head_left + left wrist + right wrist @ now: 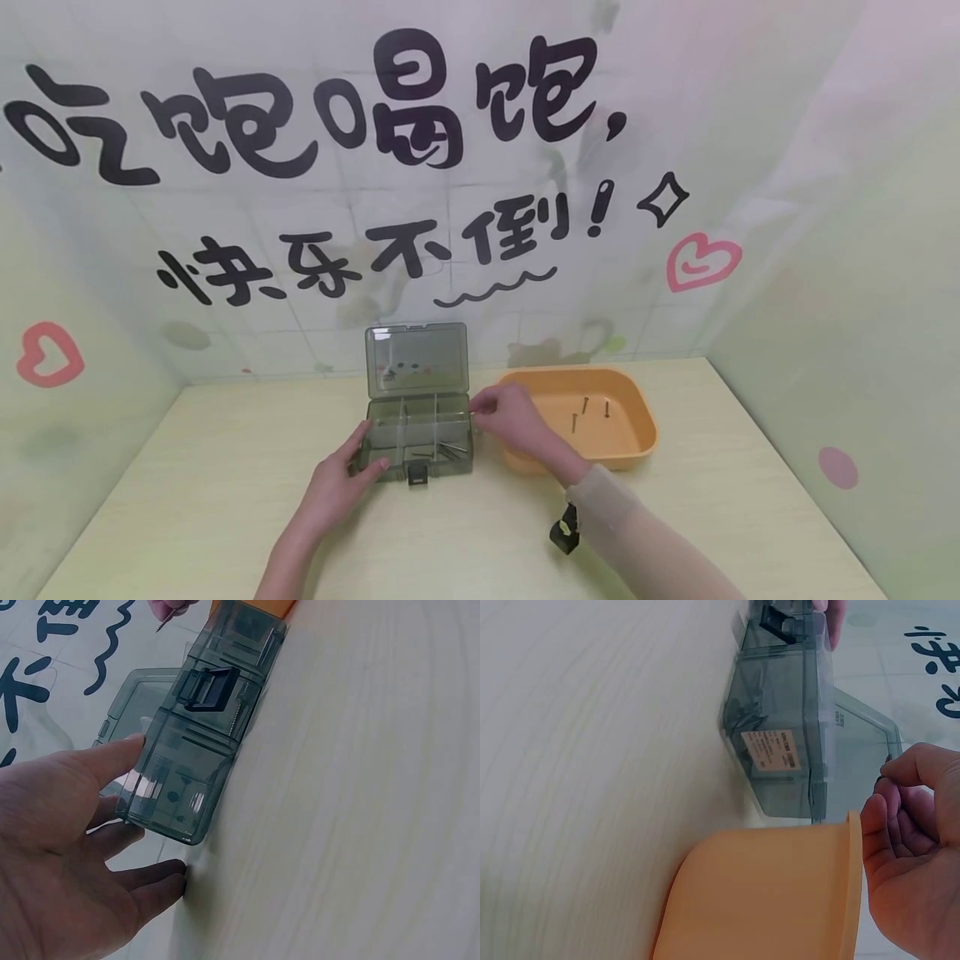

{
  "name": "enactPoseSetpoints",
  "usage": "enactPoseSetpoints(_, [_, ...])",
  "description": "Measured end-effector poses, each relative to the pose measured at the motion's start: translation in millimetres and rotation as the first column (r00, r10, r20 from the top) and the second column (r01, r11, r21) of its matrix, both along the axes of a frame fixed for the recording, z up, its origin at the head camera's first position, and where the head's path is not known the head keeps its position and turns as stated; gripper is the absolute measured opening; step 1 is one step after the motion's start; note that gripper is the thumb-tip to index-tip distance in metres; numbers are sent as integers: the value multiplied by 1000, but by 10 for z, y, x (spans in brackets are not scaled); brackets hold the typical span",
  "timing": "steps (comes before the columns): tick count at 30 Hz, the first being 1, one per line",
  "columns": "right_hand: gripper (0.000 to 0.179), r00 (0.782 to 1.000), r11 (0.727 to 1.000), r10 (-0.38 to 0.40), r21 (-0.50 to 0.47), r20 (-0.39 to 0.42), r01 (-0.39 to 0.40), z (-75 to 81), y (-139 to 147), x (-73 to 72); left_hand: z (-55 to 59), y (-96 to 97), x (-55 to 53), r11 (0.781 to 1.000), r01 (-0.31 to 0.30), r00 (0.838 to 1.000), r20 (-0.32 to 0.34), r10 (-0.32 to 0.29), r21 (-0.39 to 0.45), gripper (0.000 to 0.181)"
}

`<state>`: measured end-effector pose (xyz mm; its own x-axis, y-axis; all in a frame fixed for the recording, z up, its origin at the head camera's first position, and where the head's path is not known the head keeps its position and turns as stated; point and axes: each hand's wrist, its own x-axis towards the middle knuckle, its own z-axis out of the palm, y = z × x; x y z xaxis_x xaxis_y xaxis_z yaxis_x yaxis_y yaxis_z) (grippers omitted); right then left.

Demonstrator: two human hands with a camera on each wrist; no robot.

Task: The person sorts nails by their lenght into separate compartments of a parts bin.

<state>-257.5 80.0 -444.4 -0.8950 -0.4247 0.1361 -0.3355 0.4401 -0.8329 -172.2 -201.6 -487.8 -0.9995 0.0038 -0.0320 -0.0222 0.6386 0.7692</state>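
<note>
A grey see-through compartment box stands on the table with its lid raised at the back. My left hand holds its left front corner, thumb at the front edge and fingers along the left side. Several screws lie in the front compartments. Beside the box's right wall, my right hand pinches a screw between thumb and fingertips; its threaded end points down in the left wrist view. In the right wrist view, fingers mostly hide that screw.
An orange tray stands right of the box, under and beside the right hand, with three screws spread on its floor. A paper label is stuck on the box's right wall. Behind rises a white printed backdrop.
</note>
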Motion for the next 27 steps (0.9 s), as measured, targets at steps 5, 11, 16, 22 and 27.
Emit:
enactPoseSetpoints(5, [17,1000,1000,-3,3,0,3,-3,-112,-1,2,6,7,1000,-1,1000,4,1,0,79])
enactPoseSetpoints(11, [15,999,999,14,38,-32,-13,-8,-301,-22,17,1,9,1000,-7,1000,7,7,-1,79])
enactPoseSetpoints(16, [14,998,997,42,60,-53,-39,-25,-455,-6,18,-1,0,1000,-3,1000,0,3,4,80])
enactPoseSetpoints(22, [13,997,996,55,75,-50,-51,-52,-590,20,11,-6,-6,1000,-2,1000,-5,2,8,78])
enactPoseSetpoints(27, [16,999,997,32,77,-36,-29,-44,-640,28,16,-6,0,1000,-6,1000,0,6,8,78])
